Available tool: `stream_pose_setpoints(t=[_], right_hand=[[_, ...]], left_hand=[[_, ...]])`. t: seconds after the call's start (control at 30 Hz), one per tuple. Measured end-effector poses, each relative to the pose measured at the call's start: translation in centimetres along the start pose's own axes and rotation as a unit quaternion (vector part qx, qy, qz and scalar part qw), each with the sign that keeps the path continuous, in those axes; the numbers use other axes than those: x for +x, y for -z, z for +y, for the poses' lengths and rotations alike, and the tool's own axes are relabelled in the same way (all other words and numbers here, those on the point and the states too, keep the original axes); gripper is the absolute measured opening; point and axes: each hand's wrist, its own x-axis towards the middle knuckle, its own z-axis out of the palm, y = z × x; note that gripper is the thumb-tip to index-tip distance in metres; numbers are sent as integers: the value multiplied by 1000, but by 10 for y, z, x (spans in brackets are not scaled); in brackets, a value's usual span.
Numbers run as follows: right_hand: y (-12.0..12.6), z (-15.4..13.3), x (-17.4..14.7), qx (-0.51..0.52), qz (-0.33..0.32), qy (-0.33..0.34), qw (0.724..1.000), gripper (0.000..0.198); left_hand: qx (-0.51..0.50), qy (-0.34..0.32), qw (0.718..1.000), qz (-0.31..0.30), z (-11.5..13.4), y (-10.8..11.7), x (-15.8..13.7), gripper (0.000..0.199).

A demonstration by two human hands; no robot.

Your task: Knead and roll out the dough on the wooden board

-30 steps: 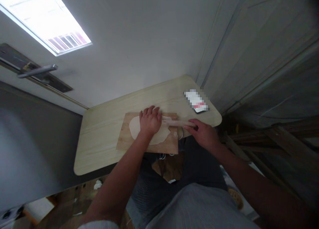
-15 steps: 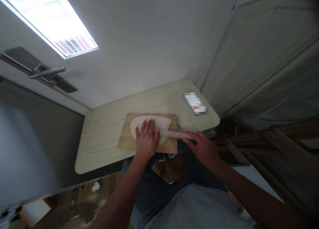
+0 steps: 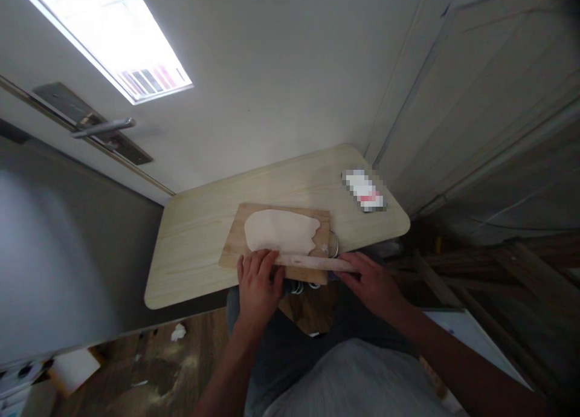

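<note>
A pale, flat sheet of dough (image 3: 281,229) with a ragged right edge lies on a wooden cutting board (image 3: 232,248). Along the board's near side, a light wooden rolling pin (image 3: 312,262) lies crosswise at the dough's near edge. My left hand (image 3: 259,281) is closed over the pin's left end, fingers curled on top. The right end of the pin is gripped by my right hand (image 3: 369,281), just past the board's right edge. Both pin ends are hidden under my fingers.
The board rests at the front edge of a pale wood table (image 3: 190,248). A blurred-out phone-like object (image 3: 364,190) lies at the table's right. Behind stands a light door with a metal handle (image 3: 104,128). A metal ring (image 3: 334,243) sticks out from the board's right side.
My left hand has come off the dough's middle and drawn back towards me onto the pin's left end. The pin has moved nearer to me, uncovering the dough. The view has shifted slightly.
</note>
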Motion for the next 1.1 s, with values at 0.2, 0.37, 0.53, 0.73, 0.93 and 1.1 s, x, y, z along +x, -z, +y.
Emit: stream_pose_setpoints(t=[0.2, 0.37, 0.53, 0.73, 0.93, 1.1], right_hand=[[1, -18, 19, -11, -12, 14, 1000, 29], [2, -22, 37, -19, 31, 2, 999, 36], [4, -8, 44, -4, 40, -9, 999, 37], [4, -6, 44, -1, 35, -20, 999, 38], [6, -17, 49, -128, 84, -1, 988, 46], [-8, -44, 46, -254, 128, 66, 956, 48]], left_hand=[[-25, -53, 998, -14, -34, 16, 22, 25], [-21, -53, 998, -40, -43, 22, 37, 23], [-22, -33, 998, -50, -29, 22, 43, 25], [-80, 5, 997, 9, -11, 13, 67, 30], [29, 30, 999, 11, -3, -16, 80, 40], [60, 38, 997, 12, -2, -23, 80, 39]])
